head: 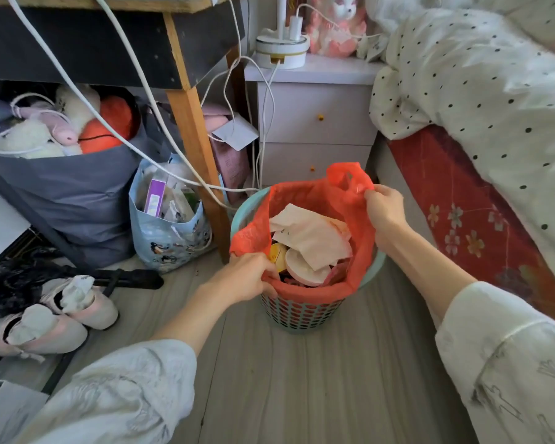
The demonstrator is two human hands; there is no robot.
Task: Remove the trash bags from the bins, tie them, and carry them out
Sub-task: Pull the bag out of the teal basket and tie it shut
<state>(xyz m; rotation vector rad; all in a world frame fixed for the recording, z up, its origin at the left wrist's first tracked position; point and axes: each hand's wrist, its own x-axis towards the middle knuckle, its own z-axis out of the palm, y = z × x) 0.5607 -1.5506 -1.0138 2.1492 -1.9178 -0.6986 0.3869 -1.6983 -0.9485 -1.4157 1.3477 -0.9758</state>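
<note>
A red plastic trash bag point(302, 195) lines a small teal perforated bin point(297, 312) on the wooden floor. The bag holds crumpled paper, a round lid and other rubbish. My left hand point(249, 277) grips the bag's near left edge at the bin's rim. My right hand point(383, 208) pinches the bag's right handle loop, lifted a little above the rim. Most of the bag still sits inside the bin.
A wooden table leg point(194, 139) and white cables stand just left of the bin. A blue gift bag point(165, 229) and a large grey bag of soft toys point(68, 187) sit further left. Shoes point(77, 299) lie at front left. A nightstand point(318, 123) stands behind, a bed point(478, 203) on the right.
</note>
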